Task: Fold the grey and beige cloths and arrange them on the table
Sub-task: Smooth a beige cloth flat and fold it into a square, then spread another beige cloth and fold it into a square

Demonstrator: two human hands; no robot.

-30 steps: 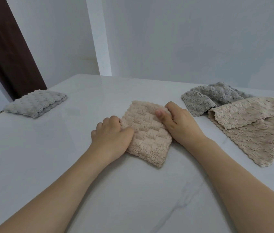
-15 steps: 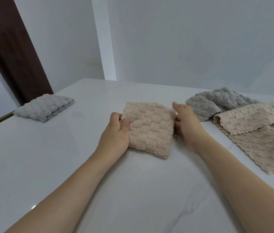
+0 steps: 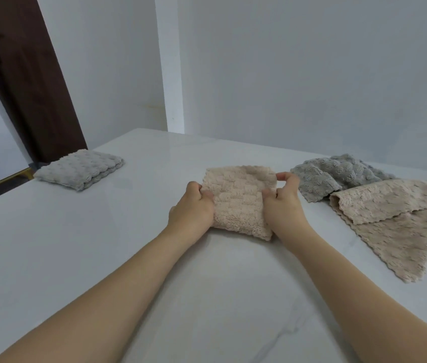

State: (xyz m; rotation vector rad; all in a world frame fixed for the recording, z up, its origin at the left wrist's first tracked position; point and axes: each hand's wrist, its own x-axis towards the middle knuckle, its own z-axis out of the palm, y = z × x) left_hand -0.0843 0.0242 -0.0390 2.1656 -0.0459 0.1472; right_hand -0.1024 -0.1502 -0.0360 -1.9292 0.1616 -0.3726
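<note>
Folded cloth: the beige, fluffy, square folded cloth (image 3: 241, 200) lies flat near the middle of the white glossy marble table (image 3: 207, 297), between both hands.
Left grip: the left hand (image 3: 192, 208) holds the left edge of this cloth, thumb on top and fingers curled over the border; it seems to keep the layers together.
Right grip: the right hand (image 3: 283, 203) pinches the right edge, thumb on the top face and fingers bent round the far corner, probably to square the fold or to lift it.
Finished piece: a grey, bubbly folded cloth (image 3: 80, 169) rests well apart at the far left corner, so I judge that this is the arranged place.
Waiting pile: on the right, a crumpled grey cloth (image 3: 335, 176) lies partly under an unfolded beige cloth (image 3: 395, 221), both not yet folded.
</note>
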